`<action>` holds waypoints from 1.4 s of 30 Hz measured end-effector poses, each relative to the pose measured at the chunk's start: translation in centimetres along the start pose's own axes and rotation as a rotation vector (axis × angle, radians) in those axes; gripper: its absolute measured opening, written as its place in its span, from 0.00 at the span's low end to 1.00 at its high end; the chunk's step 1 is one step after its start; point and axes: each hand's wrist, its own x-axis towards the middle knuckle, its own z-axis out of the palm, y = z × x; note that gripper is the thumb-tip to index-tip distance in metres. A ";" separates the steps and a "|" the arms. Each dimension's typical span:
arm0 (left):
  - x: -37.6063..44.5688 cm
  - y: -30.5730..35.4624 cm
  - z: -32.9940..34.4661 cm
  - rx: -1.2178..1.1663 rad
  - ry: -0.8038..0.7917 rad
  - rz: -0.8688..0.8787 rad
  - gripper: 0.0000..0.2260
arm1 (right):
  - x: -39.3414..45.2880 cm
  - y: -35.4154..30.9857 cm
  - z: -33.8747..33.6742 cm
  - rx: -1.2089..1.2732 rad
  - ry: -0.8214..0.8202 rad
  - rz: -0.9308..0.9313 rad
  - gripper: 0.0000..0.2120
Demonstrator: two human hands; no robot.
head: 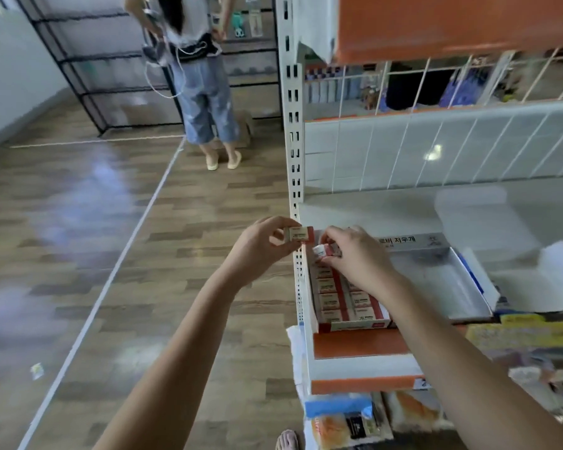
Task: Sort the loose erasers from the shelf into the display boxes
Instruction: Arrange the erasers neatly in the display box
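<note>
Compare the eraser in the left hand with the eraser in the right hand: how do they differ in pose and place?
The eraser in the left hand is held flat and lengthwise, its long printed face in view; the eraser in the right hand shows mostly its small end. The first is clear of the display box, up by the shelf upright; the second is right over the box's back rows. Both have red and white sleeves, pinched by fingers.

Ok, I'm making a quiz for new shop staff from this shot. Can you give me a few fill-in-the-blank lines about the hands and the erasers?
1. The left hand holds one eraser out past the shelf's ____ edge.
2. The right hand pinches a second eraser above the ____ end of the red display box.
3. The grey display box to the right of the red one looks ____.

Missing words: left; far; empty
</note>
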 end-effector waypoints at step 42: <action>3.3 2.4 5.6 0.549 0.030 0.160 0.14 | -1.7 3.4 -0.8 -0.006 0.197 0.245 0.11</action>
